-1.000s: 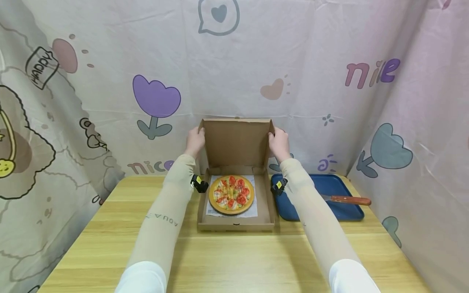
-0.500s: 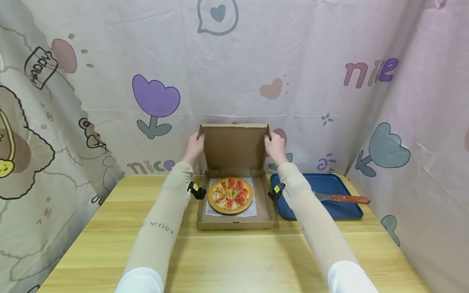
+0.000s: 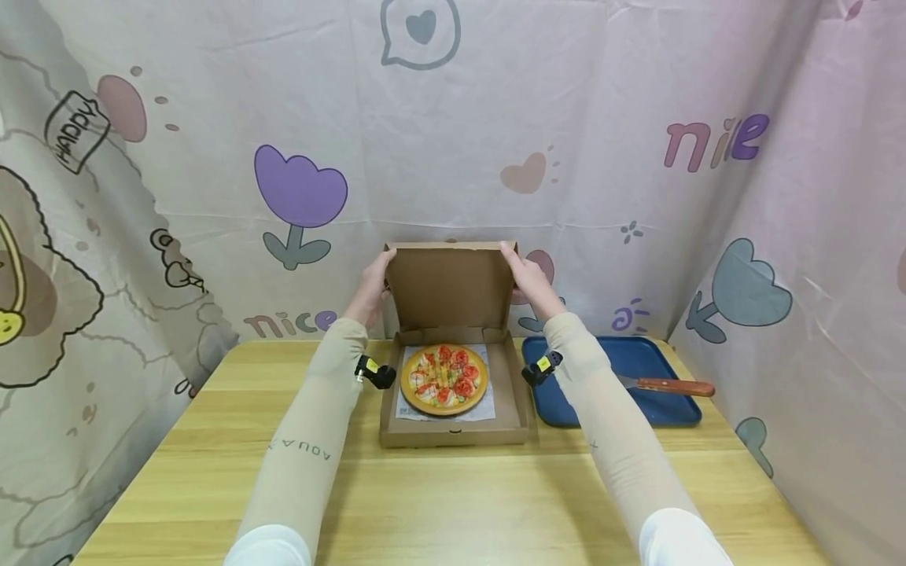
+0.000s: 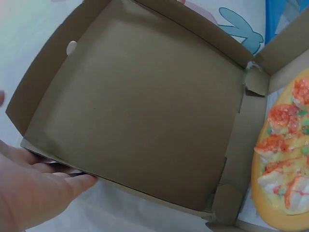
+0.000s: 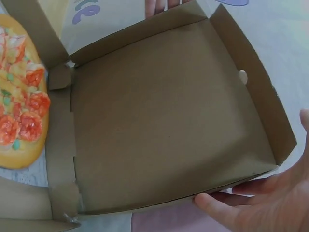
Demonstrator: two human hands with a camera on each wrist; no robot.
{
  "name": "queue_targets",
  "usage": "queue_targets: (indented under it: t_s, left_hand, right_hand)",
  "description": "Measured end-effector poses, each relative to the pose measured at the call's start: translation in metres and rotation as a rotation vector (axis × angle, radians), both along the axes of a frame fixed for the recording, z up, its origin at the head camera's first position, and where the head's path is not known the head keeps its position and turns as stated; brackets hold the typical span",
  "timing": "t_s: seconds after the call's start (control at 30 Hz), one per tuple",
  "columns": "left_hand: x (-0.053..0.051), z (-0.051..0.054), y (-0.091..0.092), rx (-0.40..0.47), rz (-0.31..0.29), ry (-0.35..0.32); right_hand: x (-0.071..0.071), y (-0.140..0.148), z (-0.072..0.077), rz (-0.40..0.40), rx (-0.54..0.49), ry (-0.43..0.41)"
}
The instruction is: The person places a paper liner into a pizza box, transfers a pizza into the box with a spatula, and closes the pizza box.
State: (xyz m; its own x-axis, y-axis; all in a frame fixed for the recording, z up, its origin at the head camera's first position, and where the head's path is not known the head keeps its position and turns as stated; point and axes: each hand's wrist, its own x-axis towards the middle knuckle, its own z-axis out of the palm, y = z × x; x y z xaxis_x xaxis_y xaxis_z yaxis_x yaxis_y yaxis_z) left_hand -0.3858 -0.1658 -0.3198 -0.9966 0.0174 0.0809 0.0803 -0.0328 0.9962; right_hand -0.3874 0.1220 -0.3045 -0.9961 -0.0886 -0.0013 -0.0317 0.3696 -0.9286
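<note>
A brown cardboard pizza box (image 3: 456,436) stands on the table with its lid (image 3: 451,287) raised and tilted back. Inside lies a round pizza (image 3: 444,380) on a printed paper sheet (image 3: 487,407). At the lid's left side is my left hand (image 3: 370,291); in the left wrist view its fingers (image 4: 72,186) lie along the lid's edge, the thumb apart. My right hand (image 3: 531,281) touches the lid's right side, and in the right wrist view its fingers (image 5: 217,208) rest against that edge, thumb raised away. Some fingertips are hidden behind the lid.
A blue tray (image 3: 658,413) sits on the table to the right of the box. Across it lies a wooden-handled tool (image 3: 675,386), its metal end partly hidden by my right forearm. A printed curtain (image 3: 453,157) hangs close behind the lid.
The lid has come down slightly from one second ago. Both hands moved from pinching its side edges with the thumbs to lying along its sides, thumbs pointing up towards the front flap.
</note>
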Motion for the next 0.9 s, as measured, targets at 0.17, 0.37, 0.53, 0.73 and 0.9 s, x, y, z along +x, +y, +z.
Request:
queue_targets:
  t_s: [0.17, 0.37, 0.53, 0.73, 0.9]
  left_hand:
    - [0.0005, 0.0037, 0.0001, -0.009, 0.005, -0.009]
    - [0.0021, 0.0046, 0.0012, 0.005, 0.062, -0.011]
    - [0.0033, 0.006, 0.0021, 0.032, 0.106, -0.017]
    - [0.0045, 0.0058, 0.0006, 0.043, 0.121, -0.025]
    - [0.0064, 0.0047, 0.0008, 0.069, 0.11, -0.003]
  right_hand:
    - [0.0005, 0.0001, 0.0039, -0.01, -0.036, -0.044]
    - [-0.0001, -0.0028, 0.0066, -0.027, 0.036, -0.033]
    - [0.0028, -0.0033, 0.0078, -0.027, 0.066, -0.015]
    - [0.0062, -0.0022, 0.0058, -0.014, 0.111, 0.022]
    - [0.0094, 0.0001, 0.0029, -0.017, 0.102, 0.025]
